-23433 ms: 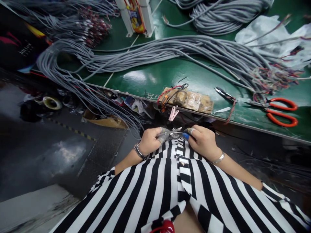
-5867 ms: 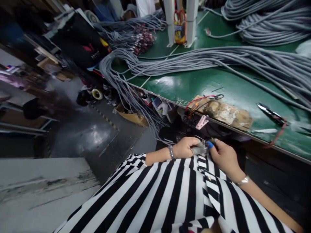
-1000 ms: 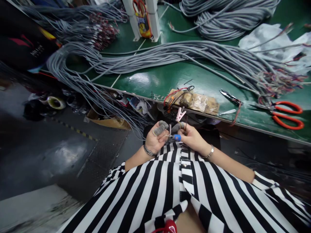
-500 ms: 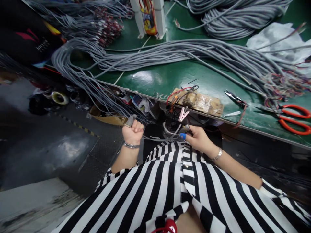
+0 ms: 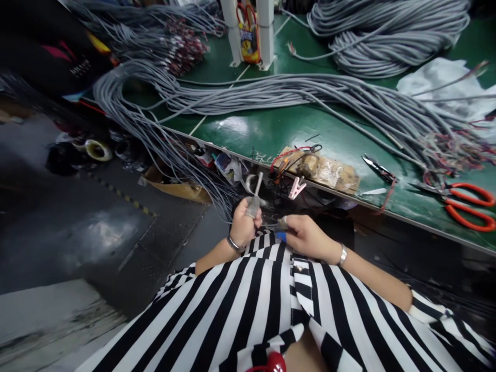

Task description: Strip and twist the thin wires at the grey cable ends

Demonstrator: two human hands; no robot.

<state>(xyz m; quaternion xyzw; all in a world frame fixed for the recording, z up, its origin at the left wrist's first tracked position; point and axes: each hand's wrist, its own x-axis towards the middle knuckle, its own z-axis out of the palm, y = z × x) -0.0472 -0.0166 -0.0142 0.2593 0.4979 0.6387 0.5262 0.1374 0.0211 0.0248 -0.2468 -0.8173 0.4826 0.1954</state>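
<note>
My left hand [image 5: 245,222] is closed on a grey cable [image 5: 259,185], whose short end sticks up past the grey-covered thumb. Close by on the right, my right hand [image 5: 304,235] is pinched, with blue tape on one finger; what its fingertips hold is too blurred to make out. Both hands are in front of the striped shirt, below the table edge. Just above my right hand a pink clip [image 5: 297,188] hangs at the edge. From the table a bundle of grey cables [image 5: 248,95] runs left and down toward my left hand.
On the green table [image 5: 240,137] lie a taped brown block [image 5: 329,173], small cutters [image 5: 377,168], orange-handled scissors [image 5: 465,204] and a plastic bag [image 5: 442,85]. Coiled cables [image 5: 387,41] are at the back right. A cardboard box [image 5: 174,188] stands under the table's left part.
My left hand has moved right, close to my right hand, and a cable end now shows upright above it. My right hand has shifted slightly left and down. The view has shifted a little.
</note>
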